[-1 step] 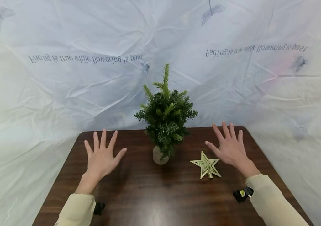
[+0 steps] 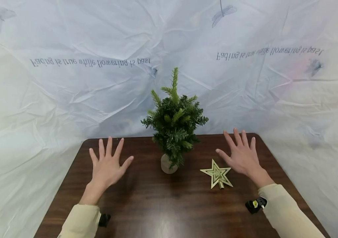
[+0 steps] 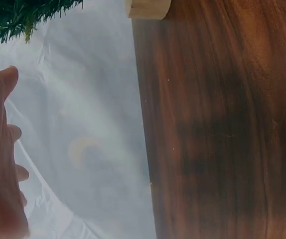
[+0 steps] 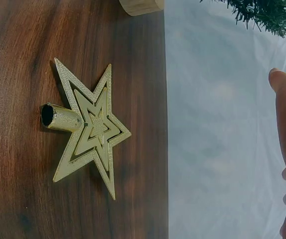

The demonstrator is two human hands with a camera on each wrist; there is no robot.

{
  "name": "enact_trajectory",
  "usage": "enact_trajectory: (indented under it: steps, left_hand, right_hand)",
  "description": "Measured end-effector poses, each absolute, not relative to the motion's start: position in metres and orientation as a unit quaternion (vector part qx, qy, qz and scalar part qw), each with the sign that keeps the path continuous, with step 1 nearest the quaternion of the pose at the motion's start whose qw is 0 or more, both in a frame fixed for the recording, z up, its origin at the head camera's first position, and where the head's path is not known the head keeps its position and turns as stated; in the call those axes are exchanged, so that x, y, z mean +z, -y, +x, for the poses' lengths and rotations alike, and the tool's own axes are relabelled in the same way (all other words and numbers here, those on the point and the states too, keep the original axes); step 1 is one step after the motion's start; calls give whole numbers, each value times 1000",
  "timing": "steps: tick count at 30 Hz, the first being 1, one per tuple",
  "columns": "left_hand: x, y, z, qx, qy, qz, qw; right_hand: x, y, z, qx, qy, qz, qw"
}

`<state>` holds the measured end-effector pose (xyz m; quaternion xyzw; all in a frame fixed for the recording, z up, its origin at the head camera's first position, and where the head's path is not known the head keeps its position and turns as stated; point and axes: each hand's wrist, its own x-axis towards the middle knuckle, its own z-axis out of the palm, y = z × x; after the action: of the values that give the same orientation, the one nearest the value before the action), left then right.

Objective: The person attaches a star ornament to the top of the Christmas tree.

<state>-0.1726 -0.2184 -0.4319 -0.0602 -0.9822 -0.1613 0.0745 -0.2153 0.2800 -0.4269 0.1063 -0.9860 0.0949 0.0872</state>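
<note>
Near the middle of the worktop's [image 2: 169, 201] far edge, a small green tree [image 2: 175, 125] stands upright on a round, pale wooden base [image 2: 167, 165]. Toward the far left corner, the left hand [image 2: 106, 168] is held over the worktop, back upward, its fingers straight and spread, thumb angled toward the tree. Toward the far right corner, the right hand [image 2: 242, 156] is held likewise, fingers straight and fanned apart. A gold star [image 2: 216, 173] lies flat between the base and the right hand, nearer the right edge than the left, just beside that hand. Its short tube [image 4: 64, 119] points to the near edge, open end showing. Cream sleeves [image 2: 81, 219] cover both forearms. Behind the far edge is a pale, creased cloth [image 2: 181, 43] printed with lettering and dragonflies.
</note>
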Motion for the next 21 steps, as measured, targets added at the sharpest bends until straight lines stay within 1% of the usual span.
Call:
enact_trajectory:
  steps: [4, 7, 9, 12, 16, 18, 21]
  left_hand:
    - [-432, 215, -172, -214, 970, -82, 79]
    - [-424, 207, -169, -295, 943, -116, 103]
    - [-412, 195, -167, -354, 915, -141, 135]
    - [-385, 171, -164, -423, 864, -189, 195]
    - [-350, 135, -166, -464, 800, -265, 272]
    - [-337, 122, -169, -464, 783, -290, 297]
    - [-325, 108, -174, -457, 774, -307, 314]
  right_hand:
    - [-429, -281, -214, 141, 982, 97, 77]
    - [-432, -284, -211, 183, 977, 88, 70]
    - [-435, -289, -207, 201, 974, 84, 62]
    - [-445, -297, -198, 217, 972, 78, 47]
    - [-462, -308, -185, 242, 968, 70, 21]
    - [-471, -311, -181, 253, 965, 70, 13]
    - [-483, -312, -177, 268, 961, 70, 6]
